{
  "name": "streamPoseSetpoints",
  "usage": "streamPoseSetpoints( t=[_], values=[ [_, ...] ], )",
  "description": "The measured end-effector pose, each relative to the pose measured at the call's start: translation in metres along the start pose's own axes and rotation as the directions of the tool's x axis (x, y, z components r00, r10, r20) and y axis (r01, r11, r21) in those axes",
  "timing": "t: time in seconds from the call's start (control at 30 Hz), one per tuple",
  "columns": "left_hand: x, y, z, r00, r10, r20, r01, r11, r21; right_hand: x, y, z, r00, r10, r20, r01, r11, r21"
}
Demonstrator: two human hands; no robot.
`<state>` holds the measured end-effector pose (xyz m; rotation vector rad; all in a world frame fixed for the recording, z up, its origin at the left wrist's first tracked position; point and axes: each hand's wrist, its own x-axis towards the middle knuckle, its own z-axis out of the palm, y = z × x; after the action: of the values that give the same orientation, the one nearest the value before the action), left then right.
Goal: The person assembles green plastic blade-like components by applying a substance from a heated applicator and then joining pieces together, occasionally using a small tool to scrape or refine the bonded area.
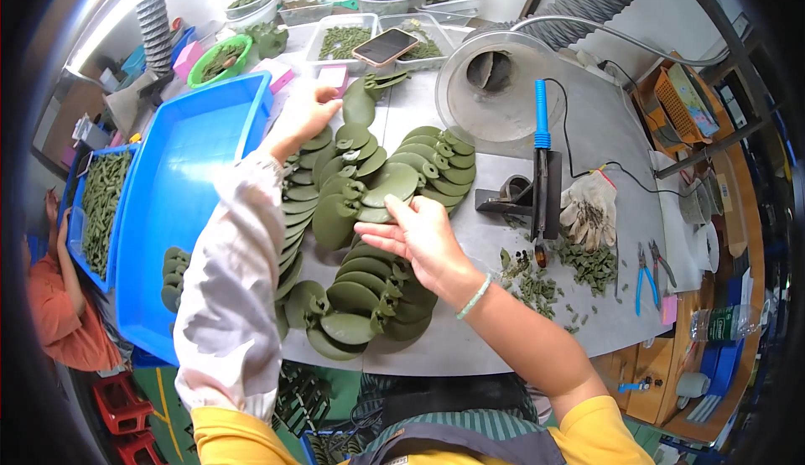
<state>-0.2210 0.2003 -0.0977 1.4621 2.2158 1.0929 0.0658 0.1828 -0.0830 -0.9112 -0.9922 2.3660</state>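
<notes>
Rows of dark green, flat oval pieces (353,296), each with a small curled stub, lie overlapped on the grey metal table. My right hand (428,243) has its thumb on top of one green oval piece (391,187) and its fingers below the edge. Farther back on the left, my left hand (303,119) has its fingers curled together, close to a pink block (334,77) and an upper green piece (359,103). Whatever its fingertips may hold is hidden. A pale sleeve covers my left forearm.
A big blue tray (180,142) stands left. A blue-handled electric tool (542,117) rests upright on a stand, beside a stained glove (589,209), green scraps (591,265) and pliers (646,280). Behind are a clear round hood (459,88) and a phone (386,46) on tubs. Another person sits left.
</notes>
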Motion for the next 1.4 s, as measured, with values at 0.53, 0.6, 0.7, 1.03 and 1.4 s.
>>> streamPoseSetpoints(
  t=[0.53,0.6,0.7,1.03,1.4],
  values=[
    [0.086,-0.025,0.037,0.984,-0.083,0.158,-0.055,0.704,0.708,-0.153,-0.019,-0.051,0.902,0.155,0.403,-0.099,0.983,-0.157],
    [0.103,-0.027,0.039,0.938,-0.250,0.239,0.031,0.748,0.663,-0.177,-0.040,-0.069,0.909,0.165,0.382,-0.014,0.930,-0.368],
    [0.107,-0.053,0.042,0.961,-0.202,0.188,0.097,0.886,0.453,-0.200,-0.060,-0.105,0.992,0.055,0.118,0.025,0.805,-0.593],
    [0.064,-0.008,0.000,0.915,-0.316,0.252,0.367,0.910,-0.191,-0.146,-0.064,-0.231,0.694,-0.716,-0.075,0.036,0.139,-0.990],
    [-0.007,0.016,-0.101,0.943,-0.249,0.221,0.307,0.906,-0.292,-0.124,-0.055,-0.240,0.735,-0.629,0.253,0.110,-0.259,-0.960]
  ],
)
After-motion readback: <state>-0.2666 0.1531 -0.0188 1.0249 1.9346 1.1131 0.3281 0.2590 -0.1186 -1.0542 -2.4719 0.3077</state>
